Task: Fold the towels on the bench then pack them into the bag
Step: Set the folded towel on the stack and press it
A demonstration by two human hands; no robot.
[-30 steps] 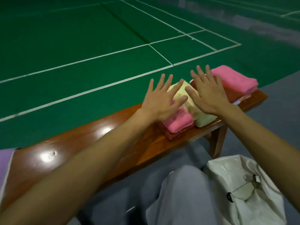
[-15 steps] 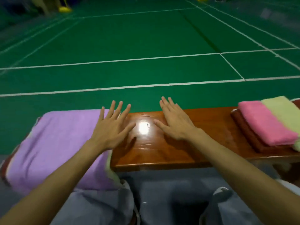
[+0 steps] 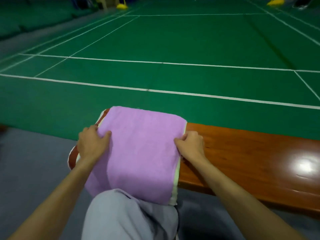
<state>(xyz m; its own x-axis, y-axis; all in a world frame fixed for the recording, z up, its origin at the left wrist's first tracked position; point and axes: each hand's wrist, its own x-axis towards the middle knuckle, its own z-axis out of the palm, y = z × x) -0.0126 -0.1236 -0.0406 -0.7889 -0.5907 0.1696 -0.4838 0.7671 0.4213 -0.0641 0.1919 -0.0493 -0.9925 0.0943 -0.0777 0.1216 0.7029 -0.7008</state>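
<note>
A purple towel [image 3: 138, 149] lies on top of a pile at the left end of the wooden bench [image 3: 251, 161], its near edge hanging over my knee. A pale green towel [image 3: 175, 181] shows as a strip under its right edge, and a brown-red one [image 3: 72, 156] peeks out on the left. My left hand [image 3: 91, 144] grips the purple towel's left edge, thumb on top. My right hand [image 3: 190, 146] pinches the right edge with curled fingers. The bag and the folded towels are out of view.
The green court floor [image 3: 173, 40] with white lines stretches beyond the bench. Grey flooring [image 3: 34, 161] lies on my side. My grey-trousered knee [image 3: 128, 217] is under the towel's near edge. The bench top to the right is bare and glossy.
My view swung left from the folded towels to the purple pile. Both hands, flat and open before, moved onto the purple towel and closed on its left and right edges.
</note>
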